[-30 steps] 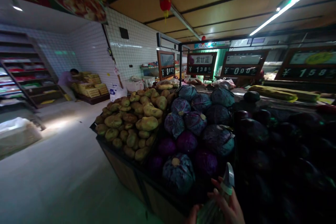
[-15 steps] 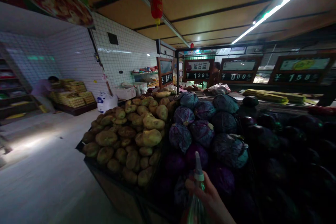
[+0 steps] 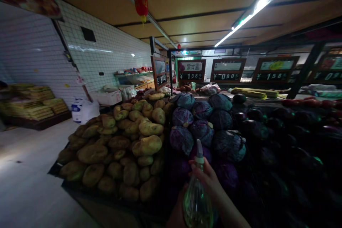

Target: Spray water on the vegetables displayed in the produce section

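A clear spray bottle (image 3: 197,203) with a pale nozzle stands upright in front of me, some liquid in its lower part. My right hand (image 3: 207,176) is closed around its neck, just below the nozzle. In shadow at the bottle's left side, my left hand (image 3: 177,208) lies against the body, apparently gripping it; its fingers are mostly hidden. Purple cabbages (image 3: 202,131) are piled just beyond the nozzle. Left of them is a heap of potatoes (image 3: 128,142).
Dark eggplants (image 3: 278,142) fill the right side. Price signs (image 3: 191,71) hang from a rail behind the cabbages, with long green vegetables (image 3: 249,92) on the shelf below. At left are the floor (image 3: 29,160), a white bag (image 3: 85,110) and stacked yellow packs (image 3: 32,101).
My view has turned right and come closer to the produce. The spray bottle has risen in view, showing more of its body and my left hand beside it.
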The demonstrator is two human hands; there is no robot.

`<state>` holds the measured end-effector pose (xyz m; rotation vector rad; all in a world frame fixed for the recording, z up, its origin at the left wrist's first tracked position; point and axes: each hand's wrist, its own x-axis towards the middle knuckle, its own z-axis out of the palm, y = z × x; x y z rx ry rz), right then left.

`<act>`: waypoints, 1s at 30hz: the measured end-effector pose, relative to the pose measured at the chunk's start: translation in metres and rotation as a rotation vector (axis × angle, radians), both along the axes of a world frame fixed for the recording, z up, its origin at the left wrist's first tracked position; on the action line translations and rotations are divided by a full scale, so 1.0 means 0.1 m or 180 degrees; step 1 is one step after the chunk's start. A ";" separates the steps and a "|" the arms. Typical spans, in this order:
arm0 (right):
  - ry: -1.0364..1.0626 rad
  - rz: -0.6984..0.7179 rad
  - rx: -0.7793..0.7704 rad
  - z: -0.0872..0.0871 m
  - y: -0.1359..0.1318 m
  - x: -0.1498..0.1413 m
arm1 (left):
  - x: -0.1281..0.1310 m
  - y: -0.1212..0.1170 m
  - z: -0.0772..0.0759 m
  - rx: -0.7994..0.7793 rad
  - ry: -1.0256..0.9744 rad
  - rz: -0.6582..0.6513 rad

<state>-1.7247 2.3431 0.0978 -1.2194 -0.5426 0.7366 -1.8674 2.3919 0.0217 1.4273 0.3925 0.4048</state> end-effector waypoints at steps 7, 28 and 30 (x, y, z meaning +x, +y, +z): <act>0.0373 -0.1143 -0.0307 0.11 -0.69 0.51 | 0.55 -0.26 0.33 -0.0178 -0.0635 -0.1191; -0.1065 0.0928 0.0328 0.61 1.02 -0.19 | -0.04 0.33 0.08 -0.0094 -0.0941 0.1454; -0.0968 0.0878 0.0362 0.66 1.07 -0.18 | -0.02 0.39 0.16 0.0016 -0.0935 0.1542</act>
